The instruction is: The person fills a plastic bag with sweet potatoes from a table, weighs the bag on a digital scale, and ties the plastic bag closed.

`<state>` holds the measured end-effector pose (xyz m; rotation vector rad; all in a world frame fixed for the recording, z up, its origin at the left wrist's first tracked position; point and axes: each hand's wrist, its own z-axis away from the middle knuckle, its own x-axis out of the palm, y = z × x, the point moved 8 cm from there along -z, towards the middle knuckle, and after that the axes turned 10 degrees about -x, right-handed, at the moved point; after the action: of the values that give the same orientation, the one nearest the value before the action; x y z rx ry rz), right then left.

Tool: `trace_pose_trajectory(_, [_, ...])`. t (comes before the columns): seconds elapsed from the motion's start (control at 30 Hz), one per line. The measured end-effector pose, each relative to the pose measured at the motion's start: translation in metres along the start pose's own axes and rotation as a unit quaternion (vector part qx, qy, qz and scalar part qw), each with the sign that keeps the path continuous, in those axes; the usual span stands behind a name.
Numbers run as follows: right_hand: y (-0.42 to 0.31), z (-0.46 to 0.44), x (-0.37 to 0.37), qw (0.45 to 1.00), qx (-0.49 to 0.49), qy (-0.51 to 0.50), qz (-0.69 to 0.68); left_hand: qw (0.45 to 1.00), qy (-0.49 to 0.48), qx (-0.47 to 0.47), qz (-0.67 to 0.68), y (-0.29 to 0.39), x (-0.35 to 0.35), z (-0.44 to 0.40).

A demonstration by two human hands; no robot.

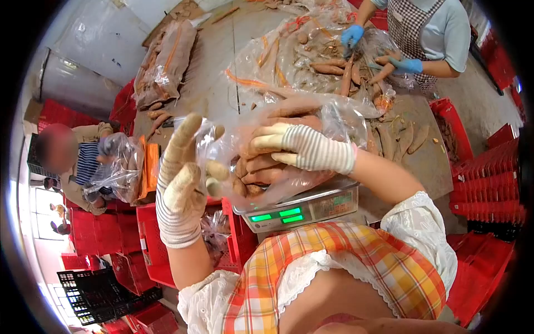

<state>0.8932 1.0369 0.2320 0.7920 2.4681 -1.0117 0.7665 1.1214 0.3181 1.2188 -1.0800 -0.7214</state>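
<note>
A clear plastic bag (334, 119) filled with sweet potatoes (264, 176) lies on a digital scale (334, 206) with lit green displays. My right hand (306, 146), in a striped glove with cream fingers, rests on the bag, its fingers stretched across the sweet potatoes. My left hand (182, 192), gloved the same way, is raised at the bag's left end with fingers apart. Some of its fingertips show through or beside the loose plastic. Whether they touch the film I cannot tell.
Across the table (219, 67), a co-worker's blue-gloved hands (409, 65) handle sweet potatoes over plastic. A full sack (167, 64) lies at the back left. Another person at left holds a bagged load (125, 167). Red crates (484, 183) stand right; another crate (156, 239) sits below my left hand.
</note>
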Motion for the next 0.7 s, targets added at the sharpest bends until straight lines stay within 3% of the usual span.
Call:
trace_pose_trajectory(0.07, [0.001,-0.004,0.02,0.982,-0.039,-0.121,0.141,1.0,-0.006,-0.014,0.015,0.003,-0.001,0.002])
trace_pose_trajectory(0.1, [0.0,-0.003,0.02,0.982,-0.04,-0.123,0.138,1.0,-0.003,-0.013,0.016,0.002,-0.005,0.002])
trace_pose_trajectory(0.17, [-0.007,0.001,0.005,0.981,-0.045,-0.071,0.173,0.996,0.016,0.025,-0.085,0.003,-0.014,0.002])
trace_pose_trajectory(0.2, [-0.009,-0.002,-0.003,0.978,0.026,-0.108,0.179,0.985,0.072,0.077,-0.136,0.008,-0.014,0.005])
trace_pose_trajectory(0.23, [-0.022,-0.002,-0.019,0.98,0.002,-0.027,0.198,0.984,0.068,0.095,-0.138,0.011,-0.01,0.006])
trace_pose_trajectory(0.3, [-0.031,0.001,-0.038,0.987,0.019,0.002,0.157,0.977,0.079,0.086,-0.179,0.017,-0.02,0.013])
trace_pose_trajectory(0.47, [-0.062,0.023,-0.09,0.961,0.06,0.065,0.262,0.959,0.134,0.145,-0.204,0.036,-0.042,0.029])
trace_pose_trajectory(0.5, [-0.058,0.031,-0.098,0.965,0.082,0.069,0.24,0.956,0.144,0.142,-0.211,0.034,-0.054,0.028])
trace_pose_trajectory(0.57, [-0.057,0.04,-0.108,0.958,0.131,0.063,0.246,0.909,0.159,0.149,-0.356,0.031,-0.063,0.029])
trace_pose_trajectory(0.63, [-0.057,0.044,-0.111,0.951,0.137,0.02,0.277,0.912,0.186,0.109,-0.35,0.03,-0.058,0.028])
trace_pose_trajectory(0.7, [-0.058,0.045,-0.111,0.939,0.144,-0.022,0.311,0.889,0.15,0.089,-0.423,0.027,-0.045,0.023])
